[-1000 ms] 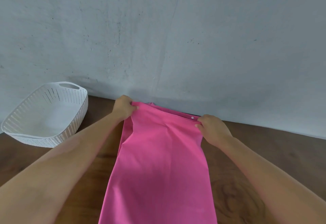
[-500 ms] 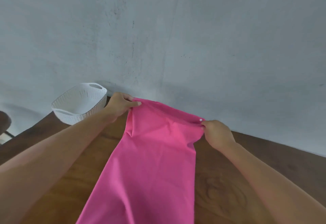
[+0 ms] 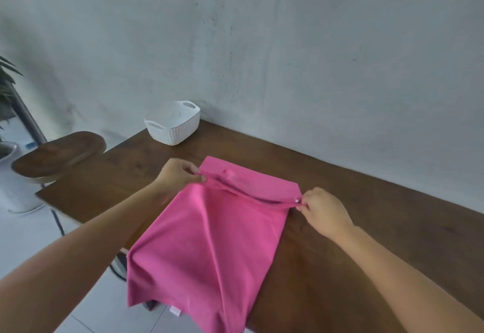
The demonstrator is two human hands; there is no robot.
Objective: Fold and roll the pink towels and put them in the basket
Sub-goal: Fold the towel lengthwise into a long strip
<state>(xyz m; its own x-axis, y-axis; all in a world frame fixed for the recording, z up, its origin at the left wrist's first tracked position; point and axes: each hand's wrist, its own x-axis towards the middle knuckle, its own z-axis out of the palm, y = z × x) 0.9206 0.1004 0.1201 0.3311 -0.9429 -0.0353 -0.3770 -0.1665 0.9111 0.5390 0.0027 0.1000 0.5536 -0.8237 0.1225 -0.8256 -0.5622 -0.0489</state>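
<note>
Head view. A pink towel lies spread lengthwise on a dark wooden worktop, its near end hanging over the front edge toward the tiled floor. The far end is doubled over, so that a flat strip of cloth lies on the worktop beyond a raised edge stretched between the two hands. The left hand pinches the left corner of that raised edge, its fingers closed on the cloth. The right hand pinches the right corner, thumb and fingers clamped on the fabric beside a small white snap. Creases run from both held corners down the towel. A white perforated basket with cut-out handles stands at the far left corner of the worktop, close against the grey wall, well apart from the towel. Left of the worktop are a round wooden stool and a potted plant.
</note>
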